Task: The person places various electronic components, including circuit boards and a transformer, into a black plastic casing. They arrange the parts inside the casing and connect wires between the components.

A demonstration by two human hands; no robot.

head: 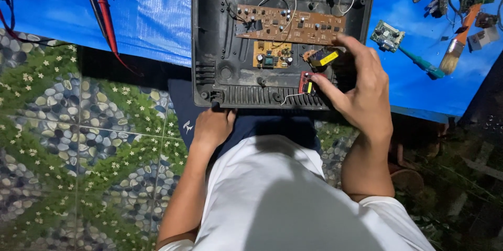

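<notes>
A black plastic housing [209,31] lies open on a blue tarp in front of me, its near edge over my lap. Inside sit a long brown circuit board [291,23], a small yellow board [271,54] and a small red board [306,82] near the front right. My right hand [361,91] reaches into the housing; its fingertips touch the red board and a part with a yellow label [326,57]. My left hand [211,125] grips the housing's near edge from below, fingers curled under it.
Red and black meter probes [105,13] lie on the blue tarp [152,10] at the left. A paintbrush [456,47], a teal-handled tool [422,64], a small green board [387,35] and loose parts lie at the right. A pebble-patterned floor [78,141] spreads on the left.
</notes>
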